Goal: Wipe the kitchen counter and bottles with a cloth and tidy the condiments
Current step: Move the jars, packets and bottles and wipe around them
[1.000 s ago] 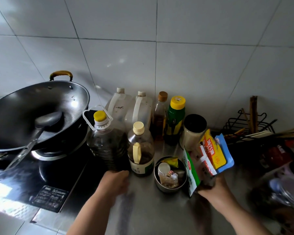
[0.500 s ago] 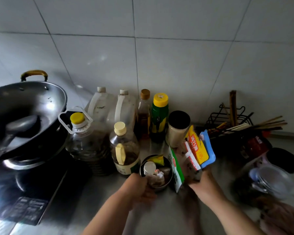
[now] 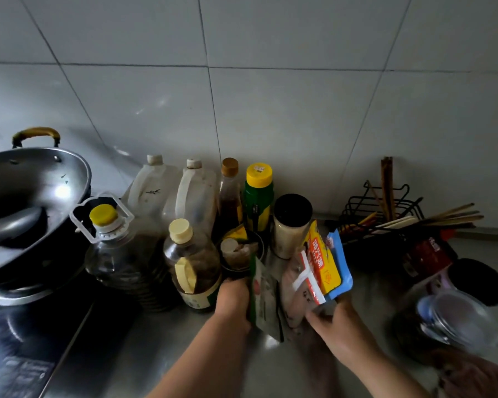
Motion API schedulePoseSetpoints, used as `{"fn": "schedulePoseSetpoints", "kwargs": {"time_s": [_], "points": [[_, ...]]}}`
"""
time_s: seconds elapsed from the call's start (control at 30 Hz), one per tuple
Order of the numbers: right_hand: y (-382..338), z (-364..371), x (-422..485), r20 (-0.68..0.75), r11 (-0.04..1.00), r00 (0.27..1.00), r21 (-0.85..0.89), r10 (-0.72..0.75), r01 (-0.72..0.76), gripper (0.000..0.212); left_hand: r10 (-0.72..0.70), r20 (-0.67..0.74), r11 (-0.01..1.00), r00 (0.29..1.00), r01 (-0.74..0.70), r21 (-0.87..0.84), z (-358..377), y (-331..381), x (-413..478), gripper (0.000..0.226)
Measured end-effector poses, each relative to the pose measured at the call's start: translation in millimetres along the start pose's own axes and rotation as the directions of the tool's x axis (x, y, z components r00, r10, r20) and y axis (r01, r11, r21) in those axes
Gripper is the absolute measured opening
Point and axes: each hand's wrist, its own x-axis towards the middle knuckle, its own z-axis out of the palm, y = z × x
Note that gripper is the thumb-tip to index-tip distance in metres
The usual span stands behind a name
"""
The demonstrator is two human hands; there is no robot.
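My right hand (image 3: 332, 323) grips a bunch of seasoning packets (image 3: 319, 268), yellow, red, white and blue, held upright over the steel counter (image 3: 161, 349). My left hand (image 3: 233, 300) is closed on a green-edged packet (image 3: 260, 297) at the left of that bunch. Just behind it sits a small metal bowl (image 3: 242, 254) with a small jar and sachets inside. Left of the bowl stand a brown bottle with a cream cap (image 3: 193, 262) and a large oil bottle with a yellow cap (image 3: 121, 254). No cloth is visible.
Two white jugs (image 3: 173, 191), a brown-capped bottle (image 3: 230, 191), a green bottle (image 3: 258, 196) and a black-lidded jar (image 3: 291, 225) line the tiled wall. A wok (image 3: 32, 202) sits on the stove at left. A black rack with chopsticks (image 3: 391, 214) and glass jars (image 3: 454, 314) stand at right.
My left hand moved right from the counter by the cream-capped bottle and closed on the green-edged packet. The metal bowl now sits further back, beside the bottles. The view shifted right.
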Motion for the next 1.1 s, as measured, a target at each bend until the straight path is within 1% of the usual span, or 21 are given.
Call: {"fn": "schedulePoseSetpoints", "kwargs": {"time_s": [0.07, 0.17, 0.23, 0.27, 0.33, 0.4, 0.43, 0.5, 0.57, 0.6, 0.63, 0.67, 0.7, 0.77, 0.8, 0.83, 0.9, 0.97, 1.03, 1.07, 1.1], "points": [[1.2, -2.4, 2.5, -0.004, 0.999, 1.000, -0.031, -0.026, 0.026, 0.052, -0.003, 0.006, 1.000, 1.000, 0.003, 0.008, -0.2, 0.5, -2.8, 0.021], [3.1, -8.1, 5.8, -0.012, 0.993, 0.994, -0.030, -0.112, 0.111, 0.062, 0.035, 0.024, 0.991, 0.999, -0.038, 0.127, -5.2, -1.3, -8.7, 0.020], [2.4, -11.4, 8.7, -0.009, 0.990, 0.991, -0.046, -0.137, 0.136, 0.063, 0.028, 0.092, 0.992, 0.995, -0.039, 0.123, -12.5, -1.3, -12.2, 0.023], [3.2, -11.9, 10.7, -0.002, 0.991, 0.993, -0.075, -0.116, 0.115, 0.060, 0.010, 0.128, 0.988, 0.992, -0.029, 0.149, -15.9, -0.6, -13.8, 0.025], [-1.1, -11.8, 14.0, -0.007, 0.991, 0.998, -0.122, -0.056, 0.054, 0.053, -0.033, 0.166, 0.935, 0.986, -0.028, 0.353, -20.8, -2.3, -11.8, 0.029], [-5.6, -8.8, 16.0, -0.034, 0.993, 0.999, -0.114, -0.026, 0.022, 0.056, -0.015, 0.113, 0.794, 0.993, -0.057, 0.605, -20.3, -6.0, -6.1, 0.031], [-7.0, -7.1, 15.5, -0.036, 0.997, 0.999, -0.082, -0.012, 0.009, 0.060, 0.057, 0.081, 0.714, 0.995, -0.097, 0.693, -19.1, -6.6, -2.8, 0.026], [-10.1, -3.6, 13.8, 0.003, 1.000, 1.000, -0.011, -0.005, 0.005, 0.070, 0.261, 0.079, 0.594, 0.962, -0.224, 0.772, -18.1, -2.0, 2.6, 0.020], [-10.0, 3.9, 11.9, 0.037, 0.998, 0.998, 0.002, -0.057, 0.057, 0.087, 0.404, 0.144, 0.464, 0.903, -0.338, 0.819, -19.4, 6.2, 3.0, 0.023], [-12.2, 9.1, 9.2, 0.049, 0.996, 0.995, -0.020, -0.089, 0.090, 0.088, 0.451, 0.178, 0.378, 0.874, -0.368, 0.850, -20.6, 10.4, 2.0, 0.024], [-17.1, 13.5, 4.4, 0.043, 0.991, 0.991, -0.050, -0.125, 0.127, 0.081, 0.484, 0.205, 0.302, 0.850, -0.383, 0.873, -22.7, 13.3, 1.5, 0.026], [-22.2, 17.8, -0.2, 0.039, 0.986, 0.988, -0.070, -0.151, 0.154, 0.073, 0.509, 0.223, 0.256, 0.832, -0.393, 0.883, -24.3, 15.2, 1.3, 0.027], [-25.8, 22.8, -2.8, 0.062, 0.979, 0.980, -0.071, -0.187, 0.191, 0.072, 0.527, 0.229, 0.237, 0.819, -0.400, 0.886, -25.8, 15.8, 1.6, 0.028], [-38.5, 29.4, -12.1, 0.139, 0.967, 0.962, -0.067, -0.235, 0.246, 0.077, 0.543, 0.227, 0.228, 0.809, -0.402, 0.887, -29.6, 15.3, 1.9, 0.031], [-42.3, 31.5, -14.5, 0.171, 0.965, 0.958, -0.080, -0.232, 0.248, 0.079, 0.542, 0.228, 0.222, 0.809, -0.400, 0.889, -31.9, 14.5, 1.7, 0.032], [-43.8, 33.3, -15.0, 0.173, 0.963, 0.956, -0.087, -0.239, 0.256, 0.080, 0.541, 0.229, 0.219, 0.809, -0.398, 0.891, -34.0, 13.1, 2.2, 0.033], [-39.6, 34.2, -11.0, 0.148, 0.964, 0.965, -0.129, -0.214, 0.234, 0.073, 0.525, 0.216, 0.237, 0.823, -0.385, 0.892, -37.7, 11.7, 1.7, 0.035], [-35.0, 31.8, -7.7, 0.123, 0.972, 0.984, -0.183, -0.127, 0.148, 0.068, 0.509, 0.192, 0.253, 0.839, -0.359, 0.898, -40.8, 11.2, 0.6, 0.035], [-25.5, 36.4, -2.9, 0.130, 0.968, 0.983, -0.198, -0.133, 0.157, 0.082, 0.527, 0.163, 0.245, 0.834, -0.333, 0.911, -43.9, 11.0, 0.8, 0.031], [-23.4, 38.5, -1.6, 0.138, 0.963, 0.983, -0.220, -0.123, 0.152, 0.076, 0.545, 0.149, 0.241, 0.825, -0.325, 0.915, -45.8, 11.3, 0.4, 0.029], [-22.9, 40.0, -1.1, 0.140, 0.956, 0.983, -0.253, -0.118, 0.151, 0.064, 0.559, 0.139, 0.246, 0.817, -0.323, 0.914, -46.8, 11.0, 0.4, 0.027]]}}
